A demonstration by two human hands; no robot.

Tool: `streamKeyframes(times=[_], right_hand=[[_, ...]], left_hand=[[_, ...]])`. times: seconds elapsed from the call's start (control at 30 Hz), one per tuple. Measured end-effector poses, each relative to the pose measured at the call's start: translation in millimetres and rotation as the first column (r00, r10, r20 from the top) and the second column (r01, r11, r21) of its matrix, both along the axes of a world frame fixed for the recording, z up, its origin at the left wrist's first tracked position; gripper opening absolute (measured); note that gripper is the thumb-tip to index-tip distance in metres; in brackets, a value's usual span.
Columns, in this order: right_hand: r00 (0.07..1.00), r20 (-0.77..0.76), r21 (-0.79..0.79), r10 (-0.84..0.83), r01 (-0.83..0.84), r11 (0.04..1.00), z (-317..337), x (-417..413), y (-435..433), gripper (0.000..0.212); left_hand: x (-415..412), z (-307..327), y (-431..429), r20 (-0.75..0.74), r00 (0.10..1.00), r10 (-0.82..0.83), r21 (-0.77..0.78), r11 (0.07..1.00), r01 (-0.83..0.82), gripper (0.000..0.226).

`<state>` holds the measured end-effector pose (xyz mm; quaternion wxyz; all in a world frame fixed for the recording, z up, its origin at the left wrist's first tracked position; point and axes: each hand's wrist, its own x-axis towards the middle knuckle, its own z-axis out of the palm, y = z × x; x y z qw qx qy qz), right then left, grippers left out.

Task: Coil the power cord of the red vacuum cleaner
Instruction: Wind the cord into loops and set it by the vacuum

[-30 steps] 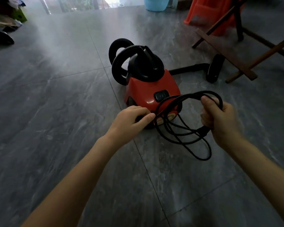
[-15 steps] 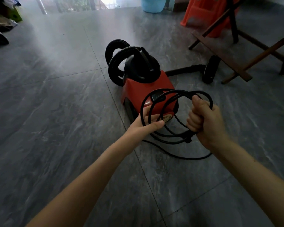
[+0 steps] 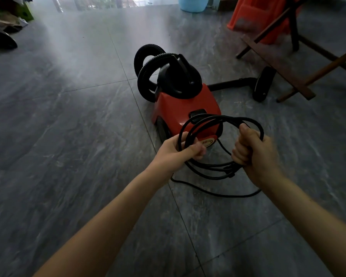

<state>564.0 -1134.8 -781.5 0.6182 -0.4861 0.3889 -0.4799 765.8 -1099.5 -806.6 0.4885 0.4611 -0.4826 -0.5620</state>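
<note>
You have nothing legible here: the small pale badge (image 3: 208, 141) on the rear of the red vacuum cleaner (image 3: 186, 108) carries a curved emblem, but any lettering on it is too blurred for you to read

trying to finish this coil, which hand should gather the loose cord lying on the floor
Left, probably. The right hand grips the gathered loops of the power cord, anchoring the coil. The left hand holds the loops' other side, and the loose run on the floor starts just below it.
</note>
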Motion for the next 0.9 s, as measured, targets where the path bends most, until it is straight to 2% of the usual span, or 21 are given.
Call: streamKeyframes(times=[0.07, 0.13, 0.3, 0.47, 0.53, 0.63, 0.83, 0.9], right_hand=[[1.000, 0.020, -0.006, 0.012, -0.012, 1.000, -4, 1, 1, 0.043], [0.999, -0.003, -0.031, 0.042, -0.042, 0.999, -8, 1, 2, 0.042], [0.978, -0.147, -0.067, 0.150, -0.161, 0.985, -19, -2, 1, 0.048], [0.942, -0.286, -0.120, 0.174, -0.215, 0.969, -20, -6, 3, 0.045], [0.922, -0.336, -0.140, 0.191, -0.250, 0.958, -17, -6, 5, 0.044], [0.890, -0.390, -0.136, 0.237, -0.310, 0.941, -11, -6, 6, 0.035], [0.914, -0.321, -0.106, 0.249, -0.297, 0.949, 2, -6, 4, 0.014], [0.901, -0.343, -0.078, 0.265, -0.309, 0.948, 8, -5, 3, 0.009]], left_hand=[[1, 5, 1, -0.152, 0.988, -0.031, 0.011, 0.999, 0.033, 0.018], [4, 11, 1, -0.260, 0.961, -0.098, 0.010, 0.994, 0.104, 0.007], [17, 11, -2, -0.302, 0.918, -0.257, -0.044, 0.966, 0.256, 0.012], [22, 8, -3, -0.362, 0.896, -0.258, 0.006, 0.960, 0.278, 0.021], [23, 8, -5, -0.330, 0.913, -0.241, 0.025, 0.964, 0.264, 0.030], [23, 11, -6, -0.222, 0.952, -0.210, -0.011, 0.977, 0.213, 0.029], [34, 17, -9, -0.200, 0.973, -0.114, -0.036, 0.993, 0.109, 0.028], [34, 17, -8, -0.186, 0.979, -0.087, -0.022, 0.996, 0.084, 0.029]])
